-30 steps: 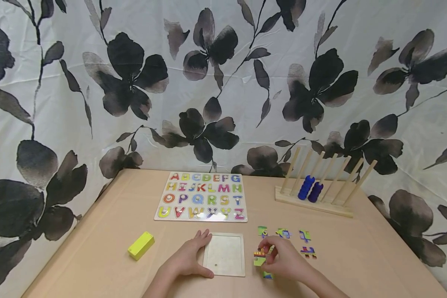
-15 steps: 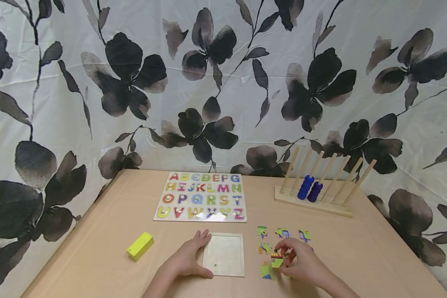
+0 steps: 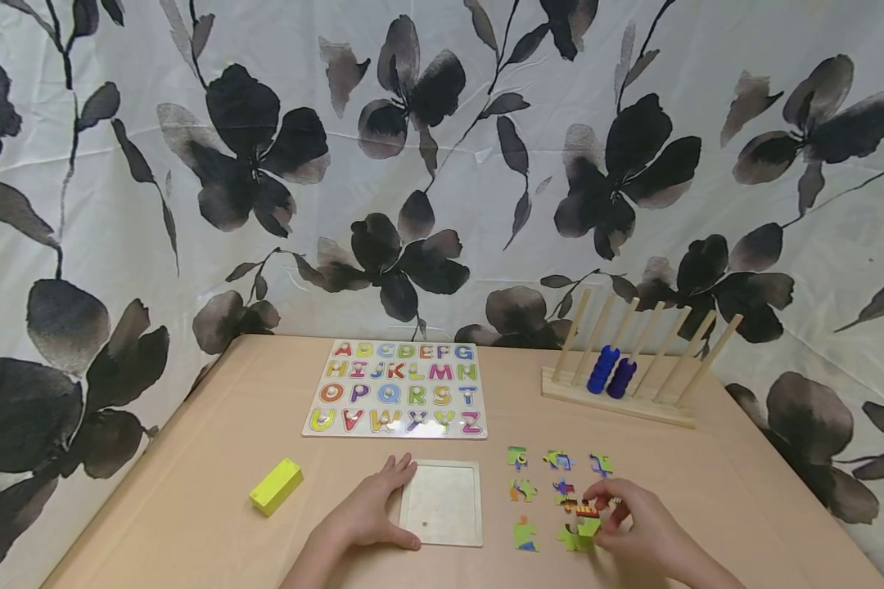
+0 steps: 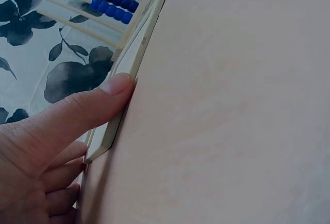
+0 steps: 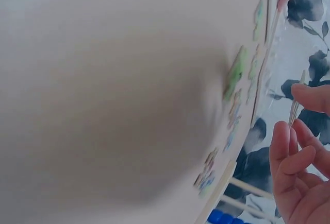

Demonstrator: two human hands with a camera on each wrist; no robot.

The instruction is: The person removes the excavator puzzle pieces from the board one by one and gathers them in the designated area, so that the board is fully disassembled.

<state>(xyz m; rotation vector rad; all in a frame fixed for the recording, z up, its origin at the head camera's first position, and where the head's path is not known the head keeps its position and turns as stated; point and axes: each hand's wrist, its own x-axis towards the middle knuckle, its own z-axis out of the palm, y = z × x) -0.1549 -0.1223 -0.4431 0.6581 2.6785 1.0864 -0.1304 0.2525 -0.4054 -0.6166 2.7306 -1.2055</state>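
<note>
In the head view my left hand lies at the left side of a square wooden puzzle tray, thumb touching its near corner and fingers along its edge. The left wrist view shows that thumb against the rim of the tray. My right hand pinches a puzzle piece with green and red-orange parts between thumb and fingers. From the right wrist, the held piece appears edge-on, raised off the table. Other puzzle pieces lie loosely in rows right of the tray.
An alphabet board lies behind the tray. At the back right stands a wooden peg rack with blue and purple beads. A yellow block sits to the left. Floral cloth hangs behind the table.
My right hand has picked up the green and red-orange puzzle piece and carried it rightward over the other pieces. My left hand stays at the tray.
</note>
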